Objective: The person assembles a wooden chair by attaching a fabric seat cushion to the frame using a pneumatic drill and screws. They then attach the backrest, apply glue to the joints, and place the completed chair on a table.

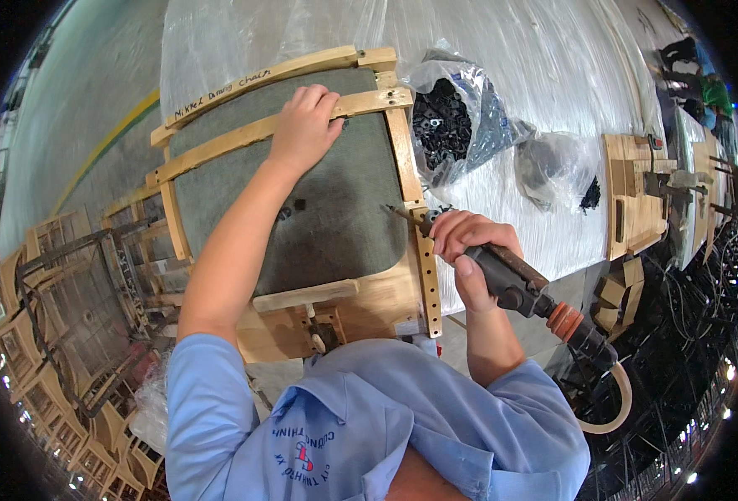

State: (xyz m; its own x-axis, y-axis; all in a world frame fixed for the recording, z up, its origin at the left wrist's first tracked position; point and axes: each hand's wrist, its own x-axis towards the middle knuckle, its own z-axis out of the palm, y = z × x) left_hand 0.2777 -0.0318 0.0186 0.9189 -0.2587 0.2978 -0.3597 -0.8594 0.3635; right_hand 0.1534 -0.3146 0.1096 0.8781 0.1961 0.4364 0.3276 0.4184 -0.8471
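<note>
A dark grey-green padded panel lies inside a wooden jig made of light strips. My left hand is closed over the jig's crossbar, near its right half. By its thumb, a small dark piece shows in part at the bar's edge. My right hand grips an air screwdriver, a dark tool with an orange ring and a pale hose. The tool's bit points left over the panel's right side; whether it touches is unclear. Small dark marks sit near the panel's middle.
Right of the jig, an open plastic bag holds many small black parts. Another clear bag lies beside it on the plastic-wrapped surface. Wooden blocks with clamps stand farther right. Stacked wooden frames fill the left. People work at the far right.
</note>
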